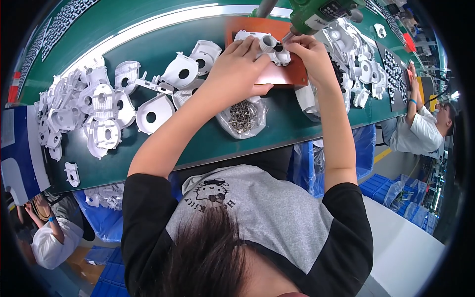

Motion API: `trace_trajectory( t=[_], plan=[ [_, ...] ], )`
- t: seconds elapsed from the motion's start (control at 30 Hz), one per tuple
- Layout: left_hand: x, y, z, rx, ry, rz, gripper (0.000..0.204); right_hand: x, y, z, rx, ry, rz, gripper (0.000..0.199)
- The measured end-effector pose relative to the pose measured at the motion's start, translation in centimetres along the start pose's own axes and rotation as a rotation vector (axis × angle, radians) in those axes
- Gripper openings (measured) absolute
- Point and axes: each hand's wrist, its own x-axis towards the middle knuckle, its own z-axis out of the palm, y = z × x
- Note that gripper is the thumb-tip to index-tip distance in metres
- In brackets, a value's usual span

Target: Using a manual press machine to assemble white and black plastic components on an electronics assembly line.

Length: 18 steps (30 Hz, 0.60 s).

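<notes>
A white plastic housing part (268, 43) with a round collar lies on an orange metal fixture (282, 75) at the far middle of the bench. My left hand (235, 69) grips it from the left, fingers over its top and thumb stretched toward me. Beside the collar is a small black piece (278, 48). My right hand (310, 55) is closed in a pinch at the part's right side, next to that piece; what lies between its fingertips is hidden. The tip of a green machine (319, 17) comes down right above the pinch.
Left of me lie piled white plastic parts (104, 101), with more (363, 64) at the right. A clear bag of screws (241, 117) lies before the fixture. Blue bins (363, 148) stand under the bench edge. Co-workers (418, 126) sit at both sides.
</notes>
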Motion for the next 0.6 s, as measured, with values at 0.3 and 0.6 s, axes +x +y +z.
trace_trajectory(
  t=[0.3,0.6],
  plan=[
    [-0.2,-0.1,0.3,-0.032,0.049,0.017,0.047,0.0,-0.8,-0.4,-0.049,-0.088,0.024,0.024],
    [0.2,-0.1,0.4,-0.036,0.056,0.019,0.048,0.9,-1.2,-0.5,-0.022,-0.197,-0.003,0.04]
  ],
)
